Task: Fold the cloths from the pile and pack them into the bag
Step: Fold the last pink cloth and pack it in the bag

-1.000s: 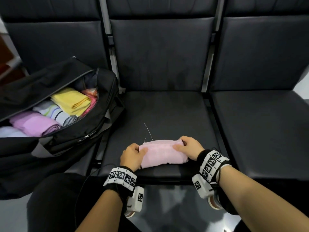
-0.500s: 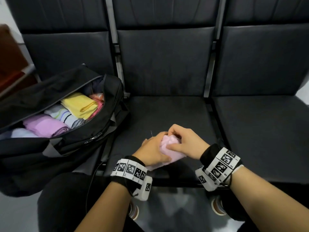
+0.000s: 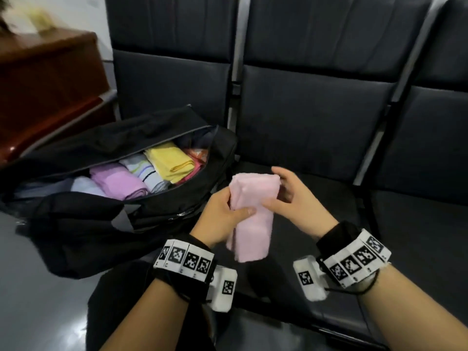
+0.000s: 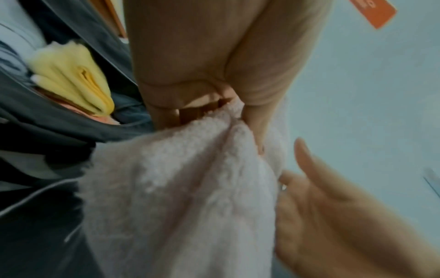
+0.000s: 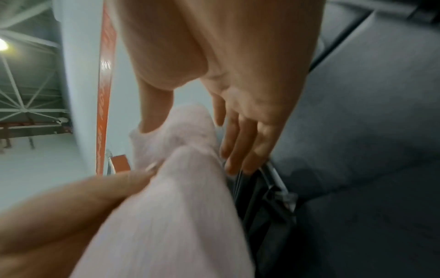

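A folded pink cloth (image 3: 253, 214) is held upright in the air just right of the open black bag (image 3: 152, 206). My left hand (image 3: 228, 211) grips the cloth's left edge, thumb across its front, as the left wrist view shows (image 4: 178, 188). My right hand (image 3: 283, 193) is beside the cloth's upper right with straight fingers. Its thumb rests on the cloth (image 5: 178, 188). Inside the bag lie folded cloths: yellow (image 3: 172, 160), striped (image 3: 144, 171), purple (image 3: 119, 181) and pale blue (image 3: 86, 186).
The bag lies on the left seat of a row of black padded seats (image 3: 316, 138) split by metal dividers (image 3: 234, 72). A brown wooden cabinet (image 3: 48, 79) stands at the far left. Grey floor (image 3: 38, 300) lies below.
The pink cloth has left the middle seat, been raised and turned upright, and moved left toward the bag. My right hand has loosened from a grip to straight fingers.
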The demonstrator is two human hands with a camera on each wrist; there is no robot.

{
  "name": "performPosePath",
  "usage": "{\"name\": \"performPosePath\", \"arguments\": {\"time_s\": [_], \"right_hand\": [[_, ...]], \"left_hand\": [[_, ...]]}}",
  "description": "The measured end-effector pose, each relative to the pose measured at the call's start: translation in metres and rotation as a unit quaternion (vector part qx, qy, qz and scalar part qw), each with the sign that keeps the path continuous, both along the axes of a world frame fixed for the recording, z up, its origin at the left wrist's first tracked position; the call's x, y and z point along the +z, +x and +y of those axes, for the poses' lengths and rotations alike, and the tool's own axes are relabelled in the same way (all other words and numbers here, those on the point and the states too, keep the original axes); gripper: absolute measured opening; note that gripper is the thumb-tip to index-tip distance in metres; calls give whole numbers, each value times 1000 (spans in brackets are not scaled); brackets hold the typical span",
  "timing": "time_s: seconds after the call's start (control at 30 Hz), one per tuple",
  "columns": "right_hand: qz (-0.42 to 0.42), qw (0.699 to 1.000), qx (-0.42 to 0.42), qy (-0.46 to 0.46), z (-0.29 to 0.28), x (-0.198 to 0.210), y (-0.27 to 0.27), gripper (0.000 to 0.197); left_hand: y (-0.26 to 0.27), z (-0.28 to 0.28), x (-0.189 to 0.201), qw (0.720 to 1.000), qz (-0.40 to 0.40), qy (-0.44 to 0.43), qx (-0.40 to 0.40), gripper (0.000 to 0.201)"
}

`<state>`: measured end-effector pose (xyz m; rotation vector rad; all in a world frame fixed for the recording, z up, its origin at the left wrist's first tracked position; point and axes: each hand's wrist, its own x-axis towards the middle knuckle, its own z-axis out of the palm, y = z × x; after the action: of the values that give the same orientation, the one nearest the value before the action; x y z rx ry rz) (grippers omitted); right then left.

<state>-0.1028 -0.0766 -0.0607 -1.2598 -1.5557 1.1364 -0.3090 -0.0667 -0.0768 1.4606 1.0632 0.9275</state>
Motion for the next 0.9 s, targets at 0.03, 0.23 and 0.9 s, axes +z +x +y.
{"name": "performPosePath", "arguments": {"time_s": [0.03, 0.23, 0.9], "right_hand": [[7, 999, 40, -32, 8, -5, -13, 74], [11, 996, 62, -65, 56, -13, -95, 45], [-229, 957, 179, -6, 223, -26, -282, 36]], "left_hand": [[-15, 4, 1, 999, -32, -13, 19, 41], [-80, 39, 5, 990, -91, -47, 93, 37], [-300, 212, -2, 771, -413, -289, 390, 27]]}}
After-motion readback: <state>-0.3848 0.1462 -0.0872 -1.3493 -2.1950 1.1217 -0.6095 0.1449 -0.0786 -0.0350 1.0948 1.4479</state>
